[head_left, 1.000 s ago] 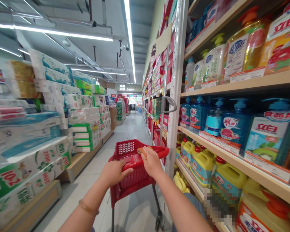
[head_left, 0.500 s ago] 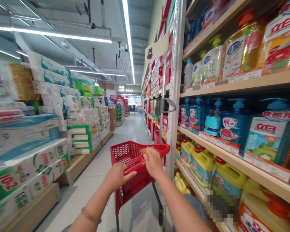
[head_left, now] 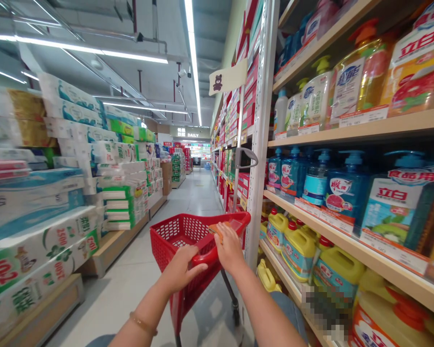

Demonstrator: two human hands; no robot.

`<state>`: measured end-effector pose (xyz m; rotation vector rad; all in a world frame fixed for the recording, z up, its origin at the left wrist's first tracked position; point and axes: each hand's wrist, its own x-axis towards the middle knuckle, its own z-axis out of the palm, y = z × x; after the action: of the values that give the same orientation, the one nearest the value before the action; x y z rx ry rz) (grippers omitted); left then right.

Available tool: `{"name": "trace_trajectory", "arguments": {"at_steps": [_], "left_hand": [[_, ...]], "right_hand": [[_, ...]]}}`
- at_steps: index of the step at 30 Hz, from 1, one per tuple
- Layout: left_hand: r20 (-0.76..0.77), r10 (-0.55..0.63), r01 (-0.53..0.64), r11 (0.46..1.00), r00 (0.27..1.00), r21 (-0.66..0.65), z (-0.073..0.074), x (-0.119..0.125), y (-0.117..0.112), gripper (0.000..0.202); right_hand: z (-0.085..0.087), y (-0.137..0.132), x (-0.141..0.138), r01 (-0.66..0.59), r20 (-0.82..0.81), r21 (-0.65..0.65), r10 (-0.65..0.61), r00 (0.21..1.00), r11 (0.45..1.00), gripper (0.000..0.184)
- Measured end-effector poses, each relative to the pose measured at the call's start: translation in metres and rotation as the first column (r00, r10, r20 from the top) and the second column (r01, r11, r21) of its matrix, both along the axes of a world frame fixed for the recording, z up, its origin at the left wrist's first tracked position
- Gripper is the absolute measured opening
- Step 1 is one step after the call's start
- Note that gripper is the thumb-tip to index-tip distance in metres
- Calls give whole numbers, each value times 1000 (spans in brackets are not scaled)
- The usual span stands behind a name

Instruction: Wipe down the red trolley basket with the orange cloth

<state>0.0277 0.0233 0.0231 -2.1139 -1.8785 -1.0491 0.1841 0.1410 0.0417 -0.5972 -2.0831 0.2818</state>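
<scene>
A red shopping cart [head_left: 166, 241] stands in front of me, its basket showing several rows of holes and its bar toward me. My left hand [head_left: 183, 265] is closed around the left part of the red cart handle [head_left: 208, 257], thumb on the near side. Farther right, my right hand [head_left: 228, 246] is closed over a flat orange cloth-like piece [head_left: 217, 231], pressed against the handle area. Its fingers hide most of that piece. From the cart's right side rises a pole [head_left: 240, 115] with a grey loop [head_left: 246, 158] and a cream bear flag [head_left: 227, 78].
Close on the right, shelves [head_left: 347, 130] hold pump bottles of dish soap and yellow jugs [head_left: 299, 253]. A white shelf post [head_left: 260, 120] stands beside the cart. Stacked tissue packs [head_left: 50, 246] line the left. The tiled aisle [head_left: 195, 188] runs ahead between them.
The cart's basket has swung leftward in view, and its pole and flag have shifted left too. Both hands have stayed on the cart. The nearby shelves have slid slightly left.
</scene>
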Motion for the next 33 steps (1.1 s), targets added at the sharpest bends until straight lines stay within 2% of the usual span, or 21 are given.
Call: {"name": "trace_trajectory", "arguments": {"at_steps": [3, 6, 9, 13, 16, 19, 23, 25, 30, 33], "left_hand": [[7, -10, 10, 1000, 1000, -15, -3, 3, 4, 40], [36, -38, 41, 996, 999, -77, -4, -3, 3, 39], [70, 10, -5, 997, 998, -71, -12, -9, 4, 43], [55, 118, -116, 992, 991, -47, -24, -3, 15, 45], [46, 99, -97, 994, 994, -44, -25, 4, 22, 48], [59, 103, -101, 994, 993, -43, -25, 1, 24, 49], [46, 249, -244, 966, 968, -90, -30, -5, 29, 47], [25, 264, -259, 959, 964, -117, -30, -3, 34, 44], [21, 201, -194, 965, 979, -177, -30, -7, 37, 36], [7, 269, -264, 950, 963, -168, -39, -19, 33, 40]], "right_hand": [[-1, -16, 4, -129, 27, 24, 129, 991, 991, 38], [4, -16, 13, -187, 27, -35, 188, 982, 982, 36], [8, -11, 15, -144, 24, -62, 146, 989, 988, 36], [5, -25, 6, -52, 76, 4, 52, 996, 999, 34], [4, -37, 6, -64, 127, 76, 54, 990, 995, 35], [5, -34, 13, -36, 166, 82, 22, 986, 996, 35], [0, -22, 13, 110, 158, 73, -121, 980, 991, 36], [-8, -24, 6, 163, 152, 95, -177, 973, 982, 37], [-21, -32, -2, 24, 212, 188, -65, 975, 982, 41], [-19, -25, 2, 65, 209, 168, -100, 973, 984, 40]]}}
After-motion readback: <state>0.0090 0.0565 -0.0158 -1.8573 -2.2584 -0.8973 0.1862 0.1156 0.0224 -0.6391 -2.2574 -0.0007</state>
